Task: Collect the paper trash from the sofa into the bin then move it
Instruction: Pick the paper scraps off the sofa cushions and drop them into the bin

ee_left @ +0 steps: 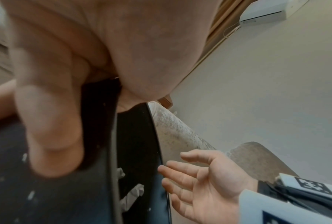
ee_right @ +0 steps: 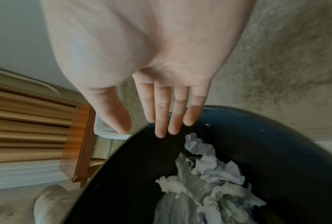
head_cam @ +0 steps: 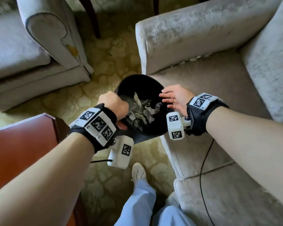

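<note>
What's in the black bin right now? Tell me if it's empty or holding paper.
Holding paper. Crumpled white paper lies piled inside the black bin; how full cannot be told. The left hand grips its rim; the right hand hovers open beside it.

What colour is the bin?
The bin is black, clearest in the head view.

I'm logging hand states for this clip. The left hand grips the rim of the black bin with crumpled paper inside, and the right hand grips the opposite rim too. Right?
Not quite. The left hand does grip the black bin holding crumpled paper, but the right hand is open, its fingers straight beside the rim, as the right wrist view shows.
</note>
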A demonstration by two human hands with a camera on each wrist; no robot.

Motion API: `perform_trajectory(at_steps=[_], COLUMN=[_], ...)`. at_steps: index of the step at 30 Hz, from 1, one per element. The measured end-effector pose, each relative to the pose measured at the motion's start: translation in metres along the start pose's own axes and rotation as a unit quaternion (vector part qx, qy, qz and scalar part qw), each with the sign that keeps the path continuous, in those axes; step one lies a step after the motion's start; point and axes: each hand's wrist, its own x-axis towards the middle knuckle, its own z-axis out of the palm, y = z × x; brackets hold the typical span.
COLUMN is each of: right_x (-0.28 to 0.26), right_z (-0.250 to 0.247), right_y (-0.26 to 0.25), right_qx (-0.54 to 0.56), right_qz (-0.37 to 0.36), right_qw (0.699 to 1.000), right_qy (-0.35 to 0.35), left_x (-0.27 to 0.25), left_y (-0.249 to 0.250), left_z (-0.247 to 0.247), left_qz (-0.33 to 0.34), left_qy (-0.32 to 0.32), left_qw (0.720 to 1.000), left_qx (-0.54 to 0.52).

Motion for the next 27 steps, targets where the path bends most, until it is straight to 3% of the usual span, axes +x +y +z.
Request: perform_trajectory(at_steps=[10, 19, 22, 27], right_x=[0.059, 0.132, 0.155, 0.2], right_z=[-0.033, -0.074, -0.084, -0.088], right_y=[-0.044, -0.053, -0.06, -0.075], right_qx=[-0.001, -0.007, -0.035, -0.11], right_qz=[-0.004, 0.095, 0.094, 0.075], right_qw=[0.995, 0.995, 0.993, 0.984], right_qy=[0.101, 0.023, 0.059, 0.122], left_x=[0.062, 0.11, 0.13, 0.157], left_y=[0.071, 0.135, 0.148, 0.167], left_z=[0.0, 0.026, 0.029, 0.024], left_qz=[0.003, -0.041, -0.012, 0.033], left_qy=[-0.039, -0.056, -0.022, -0.04], left_qw=[0.999, 0.997, 0.998, 0.985], left_qx=[0.007, 0.038, 0.066, 0.165])
